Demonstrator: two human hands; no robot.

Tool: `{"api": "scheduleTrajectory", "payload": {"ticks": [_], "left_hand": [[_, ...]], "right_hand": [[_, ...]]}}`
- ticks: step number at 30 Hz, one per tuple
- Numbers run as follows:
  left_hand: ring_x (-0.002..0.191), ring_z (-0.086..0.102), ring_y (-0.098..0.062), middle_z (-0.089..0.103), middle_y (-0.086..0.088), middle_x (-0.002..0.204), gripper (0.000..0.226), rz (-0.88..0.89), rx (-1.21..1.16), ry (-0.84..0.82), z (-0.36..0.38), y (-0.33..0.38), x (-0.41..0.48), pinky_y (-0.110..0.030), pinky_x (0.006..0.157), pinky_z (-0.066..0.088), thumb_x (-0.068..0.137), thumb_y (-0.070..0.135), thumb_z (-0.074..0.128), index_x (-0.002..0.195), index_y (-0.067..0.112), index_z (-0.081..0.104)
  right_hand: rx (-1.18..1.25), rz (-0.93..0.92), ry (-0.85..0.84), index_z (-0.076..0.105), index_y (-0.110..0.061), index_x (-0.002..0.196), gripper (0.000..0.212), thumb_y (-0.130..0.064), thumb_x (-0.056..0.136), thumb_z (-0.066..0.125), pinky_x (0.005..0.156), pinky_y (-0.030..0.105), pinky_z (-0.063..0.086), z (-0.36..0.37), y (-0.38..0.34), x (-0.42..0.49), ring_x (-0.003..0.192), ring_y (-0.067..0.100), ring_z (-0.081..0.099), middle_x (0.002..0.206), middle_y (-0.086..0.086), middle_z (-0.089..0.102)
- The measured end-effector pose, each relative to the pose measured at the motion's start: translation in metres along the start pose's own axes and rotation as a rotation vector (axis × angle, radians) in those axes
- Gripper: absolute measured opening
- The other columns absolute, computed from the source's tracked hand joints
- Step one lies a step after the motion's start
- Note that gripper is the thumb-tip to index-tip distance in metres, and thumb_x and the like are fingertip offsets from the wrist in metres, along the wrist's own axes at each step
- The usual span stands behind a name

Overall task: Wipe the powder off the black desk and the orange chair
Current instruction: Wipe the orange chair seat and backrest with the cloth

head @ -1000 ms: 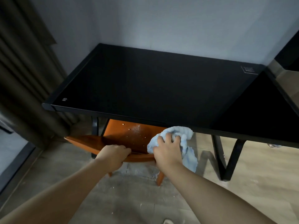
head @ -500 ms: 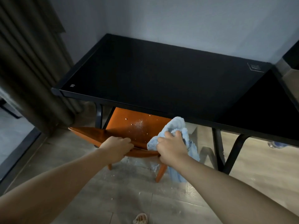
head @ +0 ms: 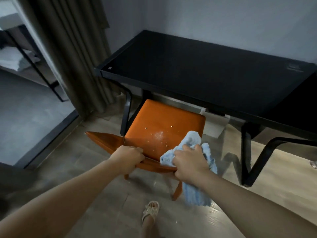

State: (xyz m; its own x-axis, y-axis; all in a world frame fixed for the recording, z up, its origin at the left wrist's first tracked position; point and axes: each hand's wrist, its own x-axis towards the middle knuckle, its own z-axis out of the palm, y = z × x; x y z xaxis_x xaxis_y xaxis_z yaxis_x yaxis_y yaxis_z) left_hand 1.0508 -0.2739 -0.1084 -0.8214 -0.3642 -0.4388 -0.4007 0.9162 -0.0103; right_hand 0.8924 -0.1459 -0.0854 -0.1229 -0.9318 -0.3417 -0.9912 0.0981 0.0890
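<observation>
In the head view, your left hand (head: 127,156) is curled tight over the top edge of the orange chair (head: 164,121) backrest, fingers wrapped round the rail and gripping it. Just to its 3 o'clock, your right hand (head: 187,163) is closed on a bunched light-blue cloth (head: 193,140). One wad of it pokes up past your knuckles toward 12 o'clock, and a long tail hangs down at 6 o'clock beside the chair's rear leg. That hand sits at the right end of the backrest, but you cannot tell whether it grips the rail as well as the cloth. The chair sits dead ahead near the middle of the frame, its seat running away from you toward 12 o'clock, where its far edge meets the front edge of the black desk (head: 205,71). White powder (head: 159,134) lies in a small patch with scattered specks on the seat, just at 10 o'clock of the cloth and apart from it. The desk fills the 1 to 3 o'clock area, its top dark and glossy. A brown curtain (head: 77,48) hangs at 10 o'clock, and your sandalled foot (head: 151,211) stands on the wooden floor (head: 106,200) at 6 o'clock.
</observation>
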Motion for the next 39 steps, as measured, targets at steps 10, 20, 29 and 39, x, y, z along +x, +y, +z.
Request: {"api": "scheduleTrajectory", "payload": {"ticks": [10,20,29,39], "left_hand": [[0.105,0.055,-0.009,0.055,0.010,0.112,0.021,-0.092,0.002,-0.029,0.036,0.065,-0.093,-0.020,0.071,0.040,0.092,0.019,0.047,0.105,0.025,0.062],[0.100,0.060,-0.010,0.060,0.008,0.112,0.036,-0.184,-0.540,-0.334,0.019,0.069,-0.103,-0.021,0.083,0.048,0.084,0.031,0.065,0.119,0.031,0.056],[0.129,0.042,-0.022,0.039,-0.002,0.145,0.062,-0.413,-1.162,-0.020,0.001,0.119,-0.066,-0.026,0.094,0.034,0.091,0.036,0.058,0.145,0.023,0.030],[0.105,0.060,-0.028,0.062,-0.007,0.117,0.050,-0.609,-2.108,0.269,-0.029,0.177,0.076,-0.047,0.089,0.052,0.085,0.028,0.068,0.131,0.025,0.048]], "right_hand": [[0.001,-0.207,-0.038,0.065,-0.015,0.105,0.025,-0.029,0.088,0.053,0.092,0.048,0.029,0.028,-0.047,-0.088,0.115,0.027,0.041,0.113,0.002,0.057],[0.569,-0.070,-0.231,0.071,-0.027,0.081,0.038,-0.062,0.078,0.059,0.082,0.031,0.044,0.031,-0.021,-0.086,0.097,0.013,0.054,0.098,-0.006,0.063],[1.530,0.420,0.127,0.066,-0.014,0.077,0.010,-0.007,0.083,0.069,0.065,0.017,0.049,0.035,0.029,-0.085,0.076,0.011,0.058,0.080,-0.002,0.064],[1.500,0.250,0.245,0.058,-0.020,0.093,0.006,-0.016,0.090,0.062,0.063,0.020,0.044,0.040,0.150,-0.028,0.082,0.012,0.058,0.096,0.002,0.062]]}}
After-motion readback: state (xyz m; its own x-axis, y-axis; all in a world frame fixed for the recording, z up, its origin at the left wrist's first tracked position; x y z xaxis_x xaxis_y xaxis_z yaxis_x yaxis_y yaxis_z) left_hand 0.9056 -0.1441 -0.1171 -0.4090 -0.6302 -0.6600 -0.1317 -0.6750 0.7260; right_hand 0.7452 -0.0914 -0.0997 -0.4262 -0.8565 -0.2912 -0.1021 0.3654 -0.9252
